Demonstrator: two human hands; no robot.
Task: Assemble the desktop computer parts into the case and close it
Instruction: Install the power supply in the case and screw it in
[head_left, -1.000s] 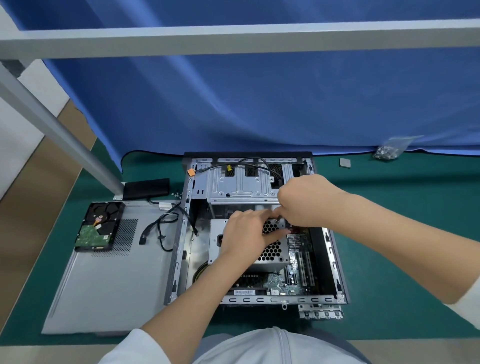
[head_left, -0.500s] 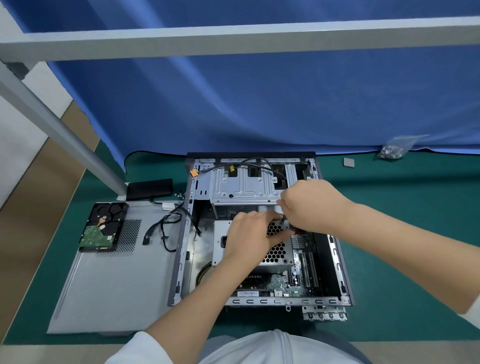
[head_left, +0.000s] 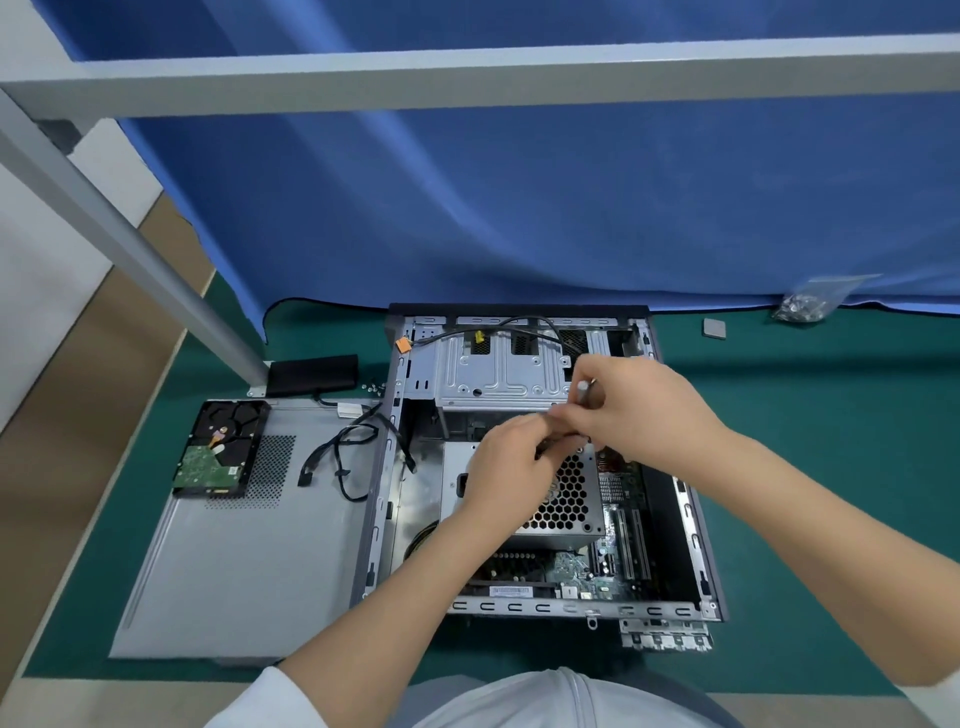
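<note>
You see a blue curtain (head_left: 519, 208) over a dark green mat (head_left: 805, 441), a silver-grey case (head_left: 691, 525), a honeycomb-perforated silver power supply (head_left: 566, 504), a green-boarded black hard drive (head_left: 221, 449), and an orange connector (head_left: 403, 344).

**Open case flat on the green mat, parts partly fitted**

Grey desktop case (head_left: 540, 467) lying on its side, open upward. Inside: perforated power supply (head_left: 566, 499) at centre, silver drive cage (head_left: 498, 379) at the far end, green motherboard (head_left: 613, 551) along the right. Detached side panel (head_left: 234, 551) flat just left of it, bearing a hard drive (head_left: 218, 449) and loose black cables (head_left: 343, 457).
</note>
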